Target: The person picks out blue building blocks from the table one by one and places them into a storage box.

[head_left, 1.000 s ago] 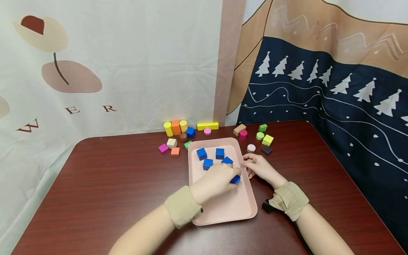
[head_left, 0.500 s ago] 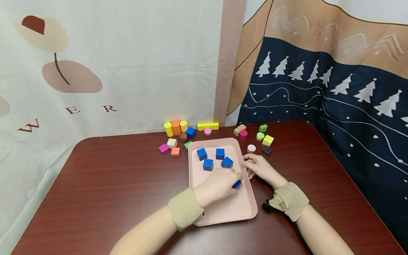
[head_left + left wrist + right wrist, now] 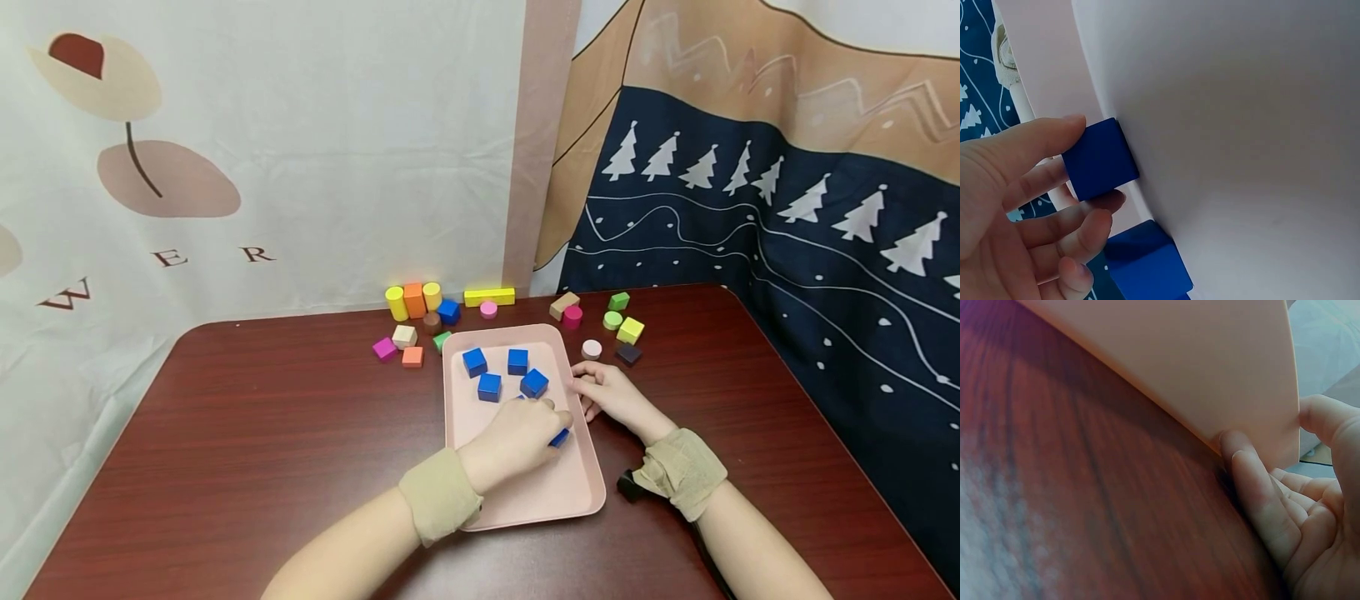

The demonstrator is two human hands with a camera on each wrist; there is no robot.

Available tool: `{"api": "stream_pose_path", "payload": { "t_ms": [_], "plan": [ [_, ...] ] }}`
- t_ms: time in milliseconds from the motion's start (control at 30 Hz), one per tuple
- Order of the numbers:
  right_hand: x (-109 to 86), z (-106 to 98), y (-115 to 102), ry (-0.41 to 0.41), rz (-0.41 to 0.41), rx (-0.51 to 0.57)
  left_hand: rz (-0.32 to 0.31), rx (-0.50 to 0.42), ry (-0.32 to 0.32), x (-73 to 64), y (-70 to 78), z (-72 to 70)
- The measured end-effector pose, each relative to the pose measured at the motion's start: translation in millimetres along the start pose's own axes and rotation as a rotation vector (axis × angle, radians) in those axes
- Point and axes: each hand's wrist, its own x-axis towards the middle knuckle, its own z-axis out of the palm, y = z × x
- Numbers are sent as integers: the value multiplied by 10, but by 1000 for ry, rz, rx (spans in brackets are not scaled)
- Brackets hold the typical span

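Note:
My left hand [image 3: 513, 440] is over the pink tray [image 3: 540, 500], pinching a blue cube [image 3: 1100, 159] between thumb and fingers; in the head view, only a corner of this held cube [image 3: 559, 437] shows. Beyond the hand, several other blue cubes lie in the tray, among them one at the far left [image 3: 475, 362] and a nearer one [image 3: 534, 383]. A second cube [image 3: 1150, 262] sits close by the fingers in the left wrist view. My right hand [image 3: 618, 396] holds the tray's right side, thumb at the rim and fingers against the outer wall [image 3: 1254, 400].
Behind the tray's left side stand yellow cylinders [image 3: 396, 304], an orange block [image 3: 414, 301] and other coloured blocks. More blocks, including a lime one [image 3: 630, 331] and a dark one [image 3: 628, 354], lie at the back right. Curtains hang behind the brown table [image 3: 285, 450].
With the blue cube, my left hand has shifted slightly toward the near right of the tray, uncovering more of the cube beyond it. My right hand stays at the tray's side.

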Motion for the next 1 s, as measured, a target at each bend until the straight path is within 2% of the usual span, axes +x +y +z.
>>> {"api": "stream_pose_path", "payload": {
  "t_ms": [700, 933, 1000],
  "plan": [
    [8, -3, 6, 1, -4, -6, -8, -9, 10, 3, 14, 24],
    [-143, 45, -306, -14, 8, -9, -8, 5, -6, 8, 17, 5],
    [-146, 45, -307, -14, 8, -9, -6, 1, -10, 6, 16, -14]
  ]
}}
